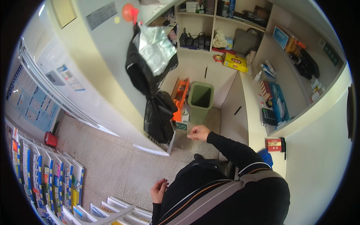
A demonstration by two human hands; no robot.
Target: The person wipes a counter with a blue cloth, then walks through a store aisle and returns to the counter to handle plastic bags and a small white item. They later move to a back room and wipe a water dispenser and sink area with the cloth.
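Note:
My right hand point(199, 133) reaches forward over the floor, thumb and fingertips brought together. Nothing can be made out between them. Just ahead of it stands a green plastic waste bin point(201, 95) with a dark inside. My left hand point(159, 191) hangs low beside my body, fingers loosely bent and apart from the thumb, holding nothing visible. Left of the bin are an orange plastic object point(180, 98) and a green-and-white box point(182, 122). A black plastic bag point(157, 118) and a silvery plastic sheet point(156, 49) hang below a red hook point(130, 12) on the wall.
A counter point(254, 112) runs along my right, bearing a calculator point(269, 116), a blue tray point(279, 99) and a red box point(273, 145). A yellow box point(236, 62) sits below the back shelves point(195, 15). Product racks point(53, 174) stand at lower left.

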